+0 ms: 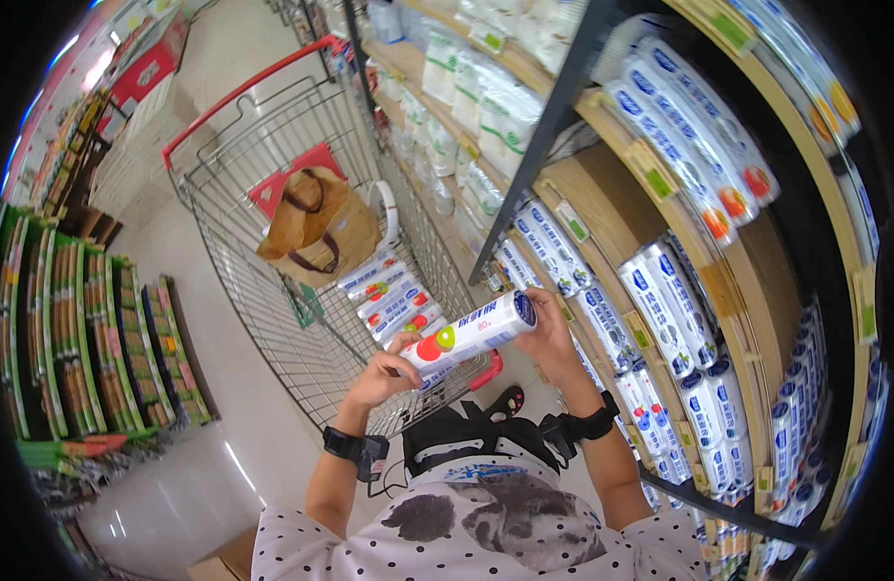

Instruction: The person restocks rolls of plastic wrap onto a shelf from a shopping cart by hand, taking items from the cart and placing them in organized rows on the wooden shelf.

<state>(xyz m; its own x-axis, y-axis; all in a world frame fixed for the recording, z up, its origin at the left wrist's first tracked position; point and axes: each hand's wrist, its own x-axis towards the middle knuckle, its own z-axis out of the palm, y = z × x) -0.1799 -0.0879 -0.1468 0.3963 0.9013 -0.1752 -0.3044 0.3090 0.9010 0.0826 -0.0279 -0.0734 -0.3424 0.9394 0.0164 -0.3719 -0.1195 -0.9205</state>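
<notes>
A white cylindrical roll pack of cling film [465, 334], printed with red and green fruit, is held between both hands above the near end of a wire shopping cart [272, 341]. My left hand [389, 370] grips its lower left end. My right hand [548, 330] holds the other end, with its dark blue round cap. Inside the cart several similar fruit-printed packs [392, 301] lie side by side. Beyond them stands a brown bag [338, 225] with dark handles, beside a red flat item [323, 160] and a white curved object [385, 210].
Shelving [744, 334] on the right holds many similar roll packs [654, 305] and, farther back, white and green packages [497, 116]. Green-edged shelves [91, 341] stand at the left, with white crates [142, 160] behind. A cardboard box [229, 555] lies at the lower left.
</notes>
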